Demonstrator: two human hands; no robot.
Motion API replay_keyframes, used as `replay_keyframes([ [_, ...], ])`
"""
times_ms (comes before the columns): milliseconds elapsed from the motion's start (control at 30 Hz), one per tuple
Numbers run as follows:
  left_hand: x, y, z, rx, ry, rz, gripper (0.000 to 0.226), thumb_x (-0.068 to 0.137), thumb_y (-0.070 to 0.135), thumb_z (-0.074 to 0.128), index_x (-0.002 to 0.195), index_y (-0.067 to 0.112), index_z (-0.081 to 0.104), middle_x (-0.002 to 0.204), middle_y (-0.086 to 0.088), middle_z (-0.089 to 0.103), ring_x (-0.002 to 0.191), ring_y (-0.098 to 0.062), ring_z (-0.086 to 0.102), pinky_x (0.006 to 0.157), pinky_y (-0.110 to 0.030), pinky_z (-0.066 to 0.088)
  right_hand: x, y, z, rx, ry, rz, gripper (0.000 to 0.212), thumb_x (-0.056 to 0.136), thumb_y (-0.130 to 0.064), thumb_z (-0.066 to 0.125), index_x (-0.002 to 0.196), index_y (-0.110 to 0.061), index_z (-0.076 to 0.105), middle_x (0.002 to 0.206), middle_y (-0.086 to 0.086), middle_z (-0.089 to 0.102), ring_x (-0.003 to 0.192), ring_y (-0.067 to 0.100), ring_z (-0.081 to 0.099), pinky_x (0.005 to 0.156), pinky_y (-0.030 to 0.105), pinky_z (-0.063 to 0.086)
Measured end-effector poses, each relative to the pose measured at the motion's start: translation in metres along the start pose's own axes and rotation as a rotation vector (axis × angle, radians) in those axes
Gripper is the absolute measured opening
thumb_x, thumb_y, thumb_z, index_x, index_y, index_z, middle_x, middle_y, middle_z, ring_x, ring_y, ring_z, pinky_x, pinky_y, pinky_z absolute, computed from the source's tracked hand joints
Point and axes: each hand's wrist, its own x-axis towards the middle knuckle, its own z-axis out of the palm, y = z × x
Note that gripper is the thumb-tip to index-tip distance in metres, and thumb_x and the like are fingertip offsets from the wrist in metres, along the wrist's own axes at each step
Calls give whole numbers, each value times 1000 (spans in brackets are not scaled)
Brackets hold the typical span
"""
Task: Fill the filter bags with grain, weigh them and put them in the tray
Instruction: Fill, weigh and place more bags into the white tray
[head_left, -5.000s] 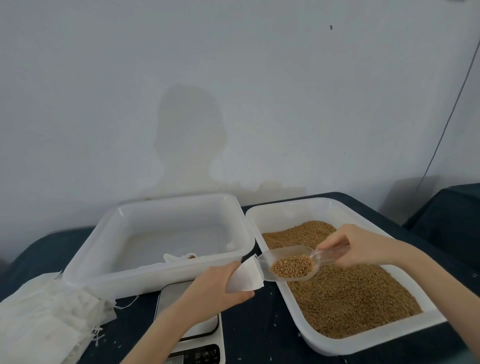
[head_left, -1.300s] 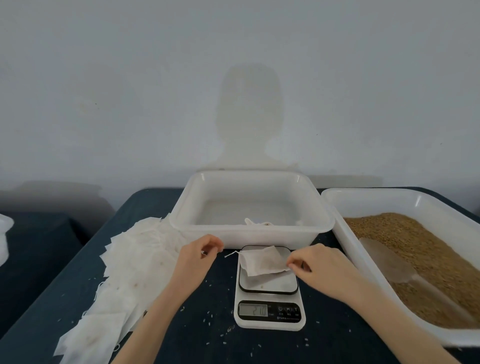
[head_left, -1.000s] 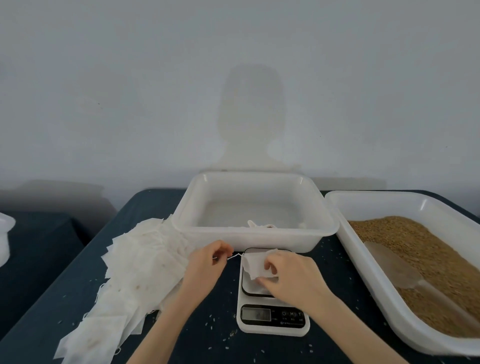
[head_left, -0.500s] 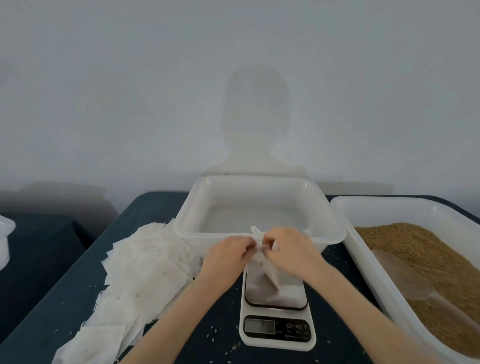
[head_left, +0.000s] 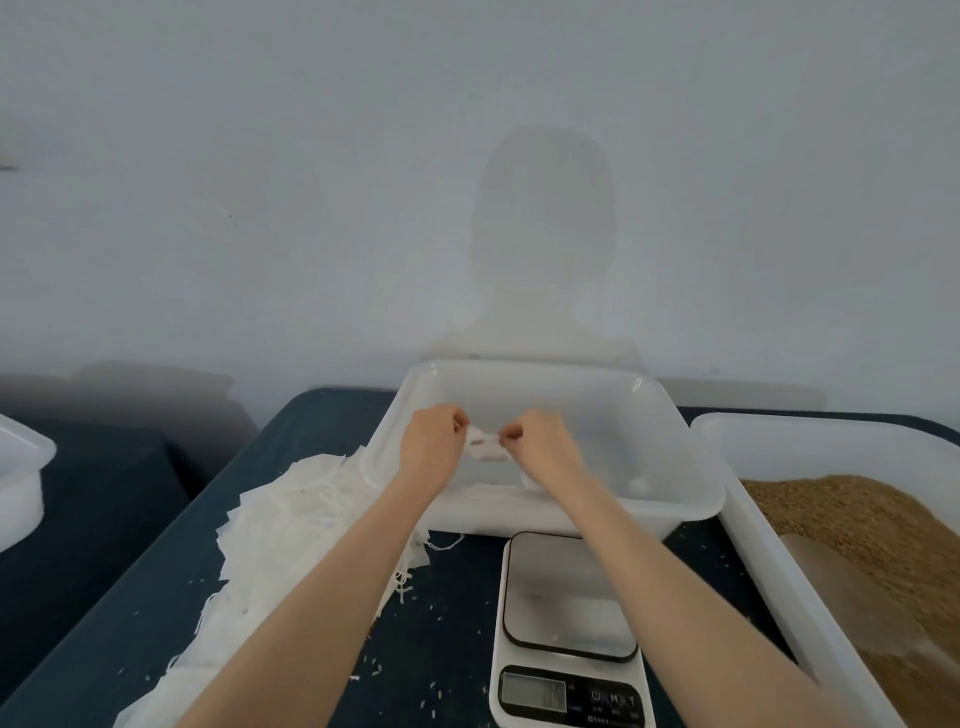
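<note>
Both hands meet above the tray (head_left: 696, 512), the white tub behind the scale (head_left: 570, 631); the left hand (head_left: 431, 447) and the right hand (head_left: 540, 449) each have fingers curled in a pinch on the top of one filter bag (head_left: 485, 449), which hangs between them over the tray's inside, clear of its floor; the bag is blurred, so whether its mouth is drawn closed cannot be told. Left of the scale lies the heap of empty bags (head_left: 291, 535); right of the scale sits the grain bin (head_left: 857, 525), a clear scoop (head_left: 831, 587) lying on the grain; loose kernels (head_left: 415, 670) speckle the dark cloth beside the scale.

My guess at the risk: if the bag's mouth is slack when released, grain could spill into the tray; a drawstring pulled too sharply might tear the thin paper; letting go near the rim could drop it outside.
</note>
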Motion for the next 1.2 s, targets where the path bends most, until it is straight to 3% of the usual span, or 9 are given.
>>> replay_keyframes([
  [100, 2, -15, 4, 304, -231, -65, 27, 88, 10, 50, 101, 21, 70, 103, -2, 69, 97, -23, 63, 76, -29, 48, 1, 0, 20, -175, -188, 41, 28, 90, -15, 52, 106, -20, 73, 105, 11, 67, 100, 31, 62, 84, 32, 49],
  [267, 9, -9, -7, 387, -445, -54, 22, 90, 16, 51, 99, 21, 70, 98, -2, 72, 86, -18, 67, 81, -31, 51, 6, -8, 9, -198, -226, 20, 34, 88, -14, 47, 108, -24, 73, 117, 4, 67, 106, 27, 61, 83, 32, 48],
  [367, 6, -5, -21, 404, -299, -46, 24, 89, 18, 45, 93, 19, 69, 99, -3, 70, 82, -21, 62, 73, -31, 49, -1, -12, -1, -134, -205, -25, 38, 87, -11, 45, 108, -28, 72, 116, 1, 67, 106, 25, 61, 85, 31, 49],
  [567, -37, -42, -58, 443, 364, -148, 18, 90, 11, 43, 80, 11, 57, 65, -1, 50, 64, -24, 47, 49, -26, 27, -32, -17, 2, -194, -217, -266, 33, 92, -18, 46, 112, -27, 71, 116, 1, 67, 106, 24, 60, 77, 26, 38],
  [700, -56, -78, -57, 500, 192, -309, 14, 94, 11, 40, 101, 10, 52, 101, -7, 58, 97, -26, 50, 64, -34, 37, -47, -16, -1, -183, -201, -327, 33, 95, -20, 44, 118, -25, 68, 122, 0, 66, 112, 25, 59, 89, 29, 42],
  [800, -64, -97, -51, 603, -15, -321, 20, 98, 18, 34, 103, 16, 53, 102, -1, 57, 101, -21, 52, 76, -32, 44, -59, -15, -4, -168, -169, -366, 34, 94, -17, 44, 117, -22, 68, 125, -1, 65, 113, 24, 57, 94, 31, 42],
  [1000, -65, -104, -54, 593, 116, -234, 30, 94, 12, 42, 89, 31, 66, 74, 5, 53, 70, -16, 50, 61, -28, 41, -76, -13, -6, -135, -165, -452, 31, 95, -14, 43, 112, -18, 69, 131, -6, 59, 117, 18, 54, 96, 33, 40],
  [1100, -67, -100, -55, 604, 176, -196, 30, 91, 8, 47, 83, 28, 69, 65, 4, 46, 66, -20, 46, 57, -31, 39, -82, -12, -7, -130, -180, -447, 31, 94, -14, 44, 111, -19, 70, 131, -7, 59, 116, 20, 54, 97, 37, 43],
  [1200, -67, -100, -56, 500, 233, -168, 20, 90, 8, 57, 84, 21, 71, 67, -2, 57, 67, -24, 49, 55, -32, 39, -86, -12, -9, -114, -177, -435, 31, 94, -15, 45, 110, -20, 70, 128, -6, 61, 115, 21, 55, 97, 38, 43],
])
